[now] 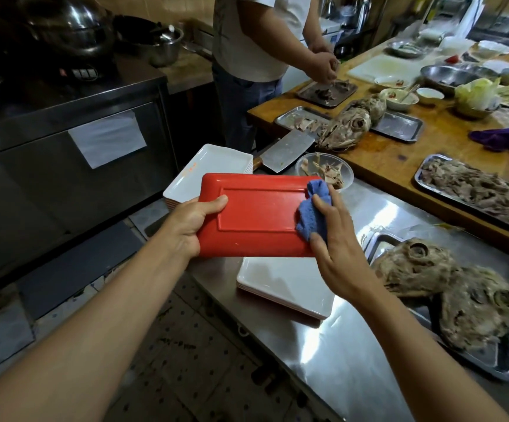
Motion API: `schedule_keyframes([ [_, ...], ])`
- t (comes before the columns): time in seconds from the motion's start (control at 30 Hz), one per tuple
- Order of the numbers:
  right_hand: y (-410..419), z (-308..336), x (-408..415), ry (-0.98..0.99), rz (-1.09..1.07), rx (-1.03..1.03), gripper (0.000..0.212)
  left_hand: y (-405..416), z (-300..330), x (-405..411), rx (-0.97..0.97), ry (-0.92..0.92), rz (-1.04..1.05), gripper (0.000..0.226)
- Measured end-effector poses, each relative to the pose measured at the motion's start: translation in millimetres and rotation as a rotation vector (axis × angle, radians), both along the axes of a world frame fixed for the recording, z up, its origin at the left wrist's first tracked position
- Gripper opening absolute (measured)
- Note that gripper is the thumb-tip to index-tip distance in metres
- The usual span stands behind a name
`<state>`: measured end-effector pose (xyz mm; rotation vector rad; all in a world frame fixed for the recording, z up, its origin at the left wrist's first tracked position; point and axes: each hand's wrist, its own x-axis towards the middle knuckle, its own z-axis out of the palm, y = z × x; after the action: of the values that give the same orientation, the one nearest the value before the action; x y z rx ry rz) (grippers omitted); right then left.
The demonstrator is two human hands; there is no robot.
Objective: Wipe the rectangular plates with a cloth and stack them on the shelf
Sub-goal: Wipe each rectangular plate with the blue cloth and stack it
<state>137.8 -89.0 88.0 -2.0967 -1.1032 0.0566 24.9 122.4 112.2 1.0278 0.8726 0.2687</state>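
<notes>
Gripping a red rectangular plate [256, 214] by its left edge at the centre of the frame, the left hand [190, 222] holds it underside up above a steel counter [353, 354]. The right hand [335, 239] presses a bunched blue cloth [312, 213] against the plate's right end, fingers curled round it. Just below lies a stack of white plates [286, 287]; another white stack [207, 170] sits behind, beside a cleaver [286, 150]. At upper centre, a second person [256, 41] works at a wooden table [399, 153].
</notes>
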Motion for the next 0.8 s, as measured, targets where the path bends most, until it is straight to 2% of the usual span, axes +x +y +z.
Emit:
schedule_keyframes([
  [0.17, -23.9, -20.8, -6.7, -0.107, -0.018, 0.056, 0.061, -18.5, -1.7, 12.3, -0.089, 0.008, 0.013, 0.028],
  [0.33, -10.2, -32.3, -14.9, -0.341, -0.056, 0.053, 0.063, -44.9, 0.1, 19.3, -0.121, -0.049, 0.039, 0.029],
  [0.43, 3.5, -35.5, -32.4, -0.322, -0.007, 0.059, 0.061, -55.4, -0.2, 18.5, -0.114, -0.104, 0.066, 0.019],
  [0.57, 22.4, -34.8, -58.2, -0.248, 0.097, 0.046, 0.048, -63.4, -3.7, 9.9, -0.16, -0.21, 0.073, 0.031],
  [0.67, 36.1, -27.7, -64.8, -0.14, 0.153, 0.034, 0.051, -61.2, -7.1, 0.8, -0.15, -0.28, 0.076, 0.03],
  [0.8, 58.7, -8.9, -51.9, -0.147, 0.177, -0.013, 0.055, -56.8, -12.4, -9.4, -0.078, -0.34, 0.08, 0.022],
])
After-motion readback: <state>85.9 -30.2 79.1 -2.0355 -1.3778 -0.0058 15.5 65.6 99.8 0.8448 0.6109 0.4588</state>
